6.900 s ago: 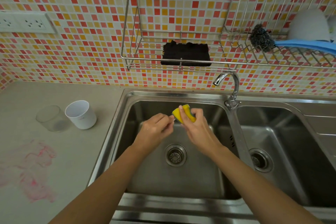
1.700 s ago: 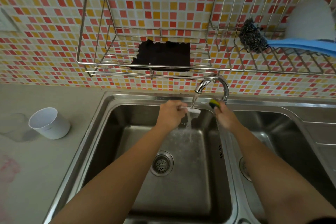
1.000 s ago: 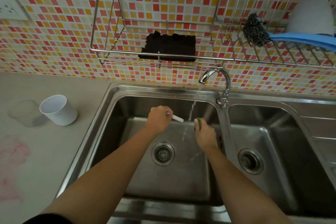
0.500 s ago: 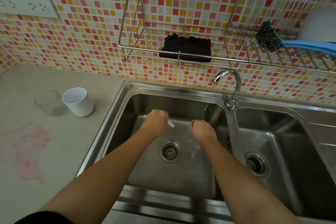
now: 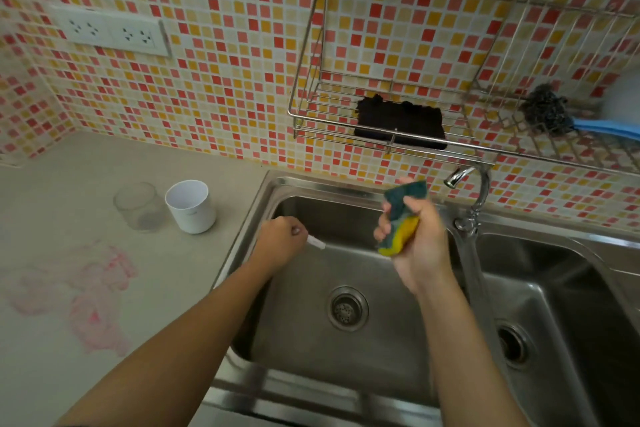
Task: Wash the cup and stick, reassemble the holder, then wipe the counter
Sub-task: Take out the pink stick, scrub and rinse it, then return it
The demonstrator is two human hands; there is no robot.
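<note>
Over the sink's (image 5: 263, 191) left edge, the left hand (image 5: 278, 241) pinches the thin white stick (image 5: 316, 242); the right hand (image 5: 420, 236) squeezes a soft sponge (image 5: 401, 215). The white cup (image 5: 189, 206) waits on the worktop (image 5: 104, 374) near the sink. Light and probably wet-slick, the stick wants a mid-shaft grip.

sink basin (image 5: 311, 350): open | faucet (image 5: 474, 198), wire rack (image 5: 388, 146): overhang rear

The wall (image 5: 225, 97) is covered in small mosaic tiles of red, pink, orange and cream, and a white double socket panel (image 5: 110, 32) is set into it at the upper left. A wire rack (image 5: 332, 135) is hung on the tiles above a double stainless-steel sink (image 5: 467, 270), whose curved faucet (image 5: 479, 191) is mounted behind the divider between the basins. To the left a pale grey counter (image 5: 86, 166) is seen, marked by a pink smear (image 5: 93, 291).
</note>
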